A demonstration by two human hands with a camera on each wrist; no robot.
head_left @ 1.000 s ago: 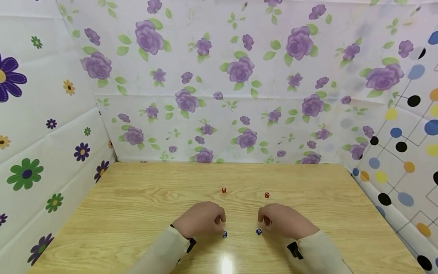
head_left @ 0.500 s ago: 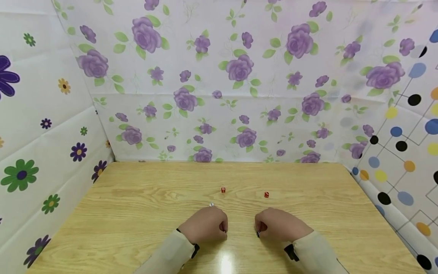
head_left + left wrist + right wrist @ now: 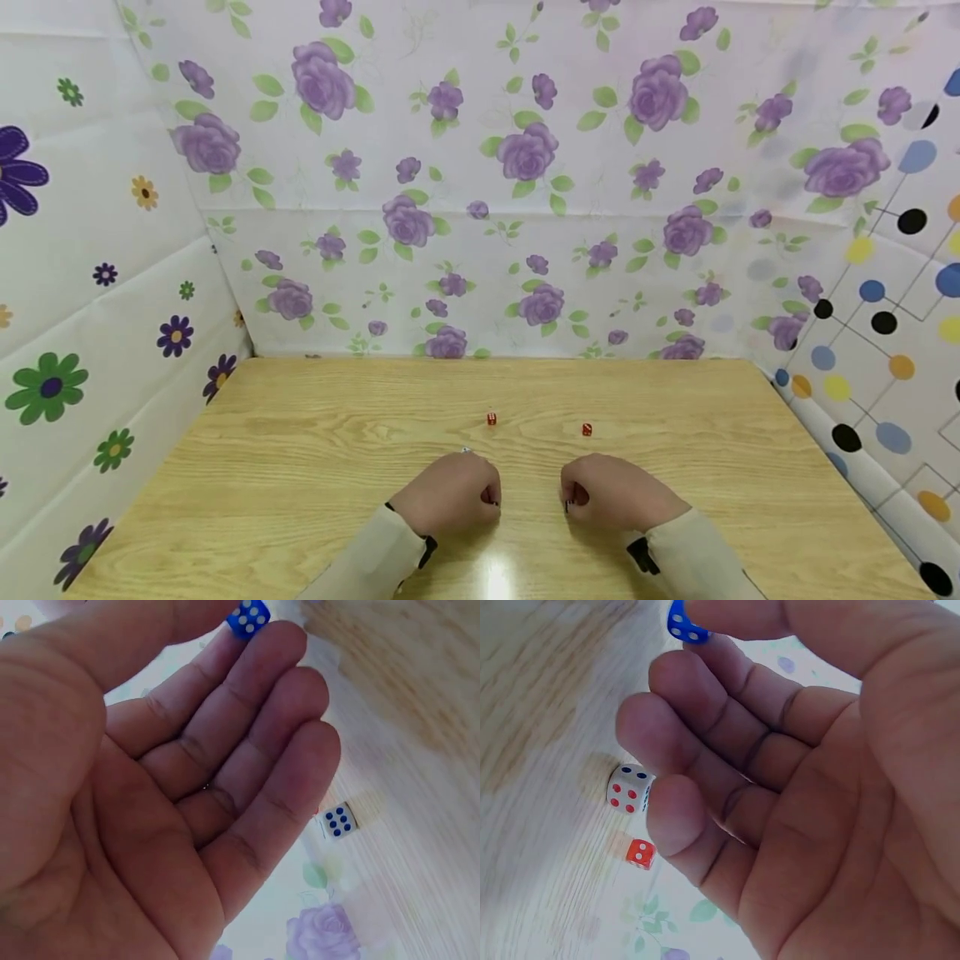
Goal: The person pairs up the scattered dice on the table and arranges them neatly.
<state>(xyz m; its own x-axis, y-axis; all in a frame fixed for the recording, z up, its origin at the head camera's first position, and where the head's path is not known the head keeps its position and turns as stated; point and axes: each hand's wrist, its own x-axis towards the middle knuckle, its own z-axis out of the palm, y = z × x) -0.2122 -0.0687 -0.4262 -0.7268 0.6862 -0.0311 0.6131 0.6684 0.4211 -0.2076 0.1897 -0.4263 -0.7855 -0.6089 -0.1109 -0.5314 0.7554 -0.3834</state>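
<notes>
My left hand point(image 3: 453, 492) pinches a blue die point(image 3: 248, 618) with white pips between thumb and index fingertip. A second blue die point(image 3: 686, 626) is held the same way by my right hand point(image 3: 618, 492). In the head view both hands are low over the wooden table, knuckles up and facing each other, and they mostly hide the blue dice. Beyond the left fingers, a white die point(image 3: 339, 820) shows its six blue pips. Next to the right fingertips lies another white die point(image 3: 628, 789) with red and blue pips, hidden by the hand in the head view.
Two red dice lie farther back on the wooden table point(image 3: 337, 433), a left one point(image 3: 492, 419) and a right one point(image 3: 587, 429). Flowered cloth point(image 3: 525, 167) hangs behind the table, with patterned cloths along both sides.
One second ago both blue dice showed on the table at the fingertips; now each is pinched. The left hand has shifted slightly right, and a white die now peeks out behind it.
</notes>
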